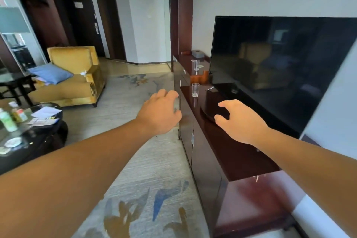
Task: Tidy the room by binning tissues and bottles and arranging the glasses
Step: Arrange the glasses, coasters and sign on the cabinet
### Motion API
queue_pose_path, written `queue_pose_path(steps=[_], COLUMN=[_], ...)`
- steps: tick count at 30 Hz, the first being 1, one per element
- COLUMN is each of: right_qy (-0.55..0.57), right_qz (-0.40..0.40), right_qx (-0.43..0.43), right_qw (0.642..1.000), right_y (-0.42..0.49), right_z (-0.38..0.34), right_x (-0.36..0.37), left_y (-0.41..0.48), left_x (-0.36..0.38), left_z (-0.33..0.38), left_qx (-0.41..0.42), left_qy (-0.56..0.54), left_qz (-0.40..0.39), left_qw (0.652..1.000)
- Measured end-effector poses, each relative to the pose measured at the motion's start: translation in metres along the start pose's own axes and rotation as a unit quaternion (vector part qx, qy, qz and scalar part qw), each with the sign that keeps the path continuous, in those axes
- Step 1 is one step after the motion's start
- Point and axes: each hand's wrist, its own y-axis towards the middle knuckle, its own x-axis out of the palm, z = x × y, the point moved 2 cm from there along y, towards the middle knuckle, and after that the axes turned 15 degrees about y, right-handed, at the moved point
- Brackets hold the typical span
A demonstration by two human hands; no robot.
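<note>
The person's 2 bare arms reached out toward a long, glossy dark-red wooden cabinet (pixel 233 156). The left hand (pixel 160 112) hung palm down, its fingers (pixel 170 93) loosely bent and holding nothing, their tips level with the cabinet's front edge. The right hand (pixel 241 121) was spread above the polished top, thumb apart from the half-curled fingers (pixel 224 104), gripping nothing; I could not tell whether the fingertips touched the wood.

Just beyond the left fingertips and slightly right of them stood 1 clear, straight-sided glass tumbler (pixel 195 90), upright and empty on the cabinet top, its reflection showing in the varnish. Further past the fingers, on a lower section of the same cabinet, stood another clear tall glass (pixel 195 64), beside an orange-brown wooden holder (pixel 200 77), with a grey tissue box (pixel 198 53) behind it. To the right of the right fingers rose a wide, flat black television screen (pixel 280 54).

Well to the left of the left fingers sat a mustard-yellow velvet armchair (pixel 77 83) bearing a soft blue pillow (pixel 51 73), with a crumpled white tissue (pixel 83 73) on its arm. Nearer, at the far left, a round dark glass-topped table (pixel 58 120) carried green-labelled plastic bottles (pixel 7 120) and loose white papers (pixel 46 112). Below both hands lay a grey woven carpet (pixel 154 170) with blue and ochre shapes.
</note>
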Motion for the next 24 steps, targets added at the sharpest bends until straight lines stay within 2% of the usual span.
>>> queue_pose_path(steps=[6,14,24], right_qy=[0.015,0.046,0.024], right_qz=[0.016,-0.002,-0.023], right_qx=[0.003,0.031,0.081], right_qw=[1.0,0.998,0.996], right_y=[0.079,0.168,0.307], right_z=[0.032,0.08,0.11], right_x=[0.006,0.036,0.113], left_y=[0.091,0.187,0.327], left_x=[0.014,0.058,0.142], left_z=[0.001,-0.003,-0.082], left_qx=[0.022,0.044,0.053], left_qy=[0.015,0.045,0.02], left_qz=[0.012,0.001,-0.019], left_qw=[1.0,0.998,0.998])
